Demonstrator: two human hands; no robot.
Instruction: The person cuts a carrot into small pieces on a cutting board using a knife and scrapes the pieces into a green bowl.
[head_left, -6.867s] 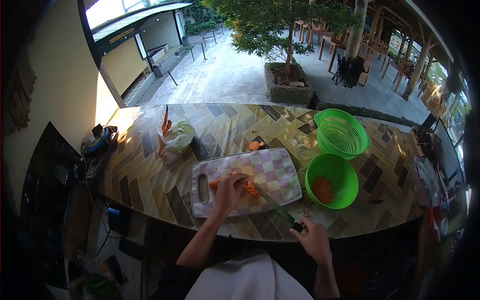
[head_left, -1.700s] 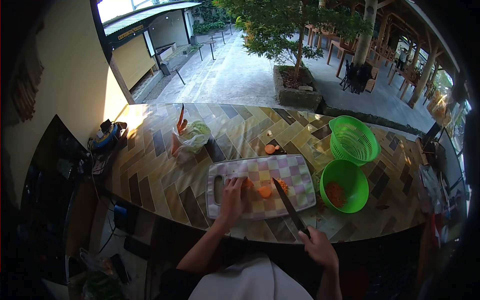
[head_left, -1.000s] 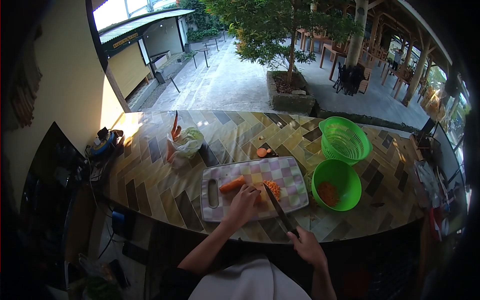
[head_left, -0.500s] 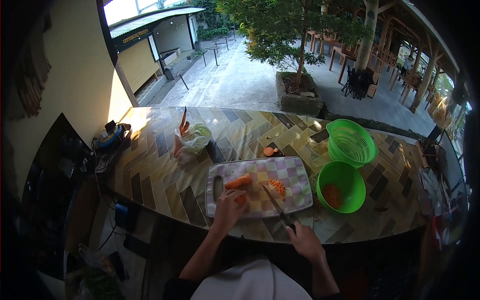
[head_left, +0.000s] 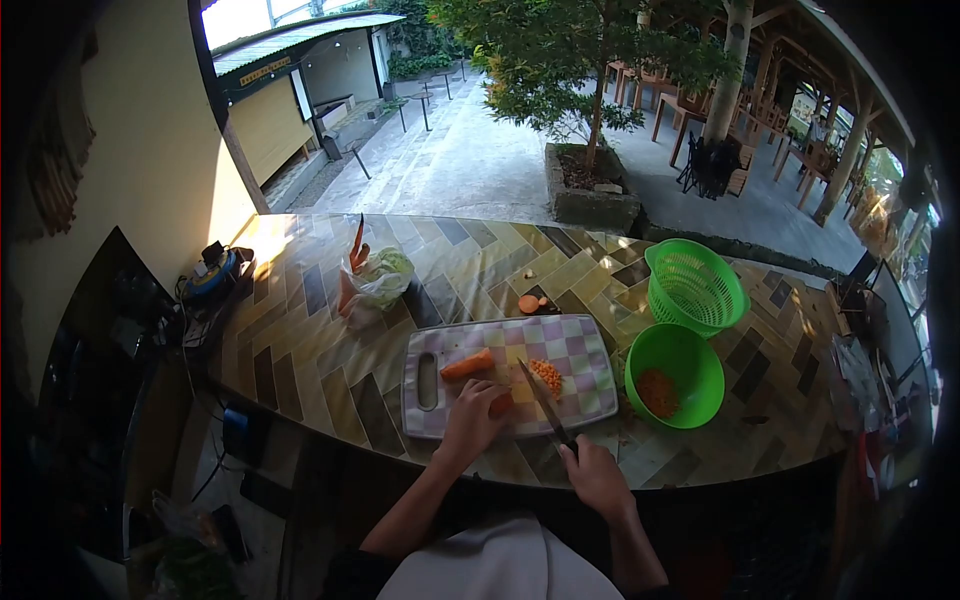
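Note:
My left hand [head_left: 474, 414] is closed around a carrot piece [head_left: 501, 404] on the checkered cutting board [head_left: 470, 338]. In my right hand [head_left: 597, 478] is the black handle of a knife [head_left: 546, 404], its blade slanting up and left over the board. Just right of the blade tip lies a small heap of diced carrot [head_left: 545, 376]. Another carrot piece [head_left: 467, 364] rests on the board above my left hand. Beside the board, a green bowl [head_left: 704, 380] holds orange shreds or bits [head_left: 658, 393].
A green colander [head_left: 696, 286] stands behind the bowl. Carrot ends [head_left: 531, 303] lie beyond the board. A plastic bag [head_left: 380, 278] with vegetables sits at the back left of the tiled table [head_left: 330, 340]. Cables and a blue-black device [head_left: 216, 270] are at the far left.
My left hand has moved slightly right over the board with the carrot piece, nearer the knife. The view has shifted slightly.

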